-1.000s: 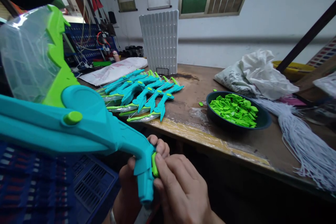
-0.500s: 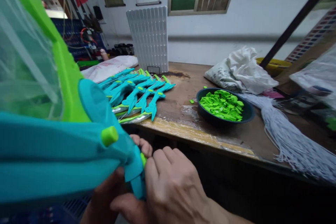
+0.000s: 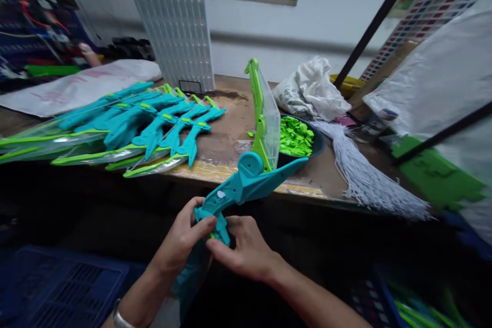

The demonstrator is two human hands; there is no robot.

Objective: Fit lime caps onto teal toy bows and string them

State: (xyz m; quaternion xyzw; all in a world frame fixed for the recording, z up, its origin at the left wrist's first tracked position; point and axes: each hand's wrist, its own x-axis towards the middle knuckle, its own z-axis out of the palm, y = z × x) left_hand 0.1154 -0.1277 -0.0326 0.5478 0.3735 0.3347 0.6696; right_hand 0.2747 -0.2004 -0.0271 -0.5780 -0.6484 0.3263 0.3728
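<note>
A turquoise plastic winged piece (image 3: 249,189) is held in front of me, tilted up to the right. A lime-green frame with a clear panel (image 3: 265,118) stands up from it. My left hand (image 3: 180,238) grips its narrow lower end, thumb on top. From the other side my right hand (image 3: 248,251) pinches the same end, its thumb near a small green part; some of its fingers are hidden behind the piece. Several similar turquoise pieces (image 3: 130,118) lie overlapped on the table to the left. A dark bowl (image 3: 319,143) of small green plastic parts (image 3: 294,136) sits behind the held piece.
A ribbed grey panel (image 3: 172,25) stands at the back of the table (image 3: 230,102). White sacks (image 3: 311,87) and a bundle of grey strings (image 3: 357,174) lie at the right. Blue crates (image 3: 65,287) are below, at lower left and lower right.
The held piece has swung from close on the left to pointing away and right, turned over. Both hands have shifted their grip on its narrow end. The view has tipped down and turned right.
</note>
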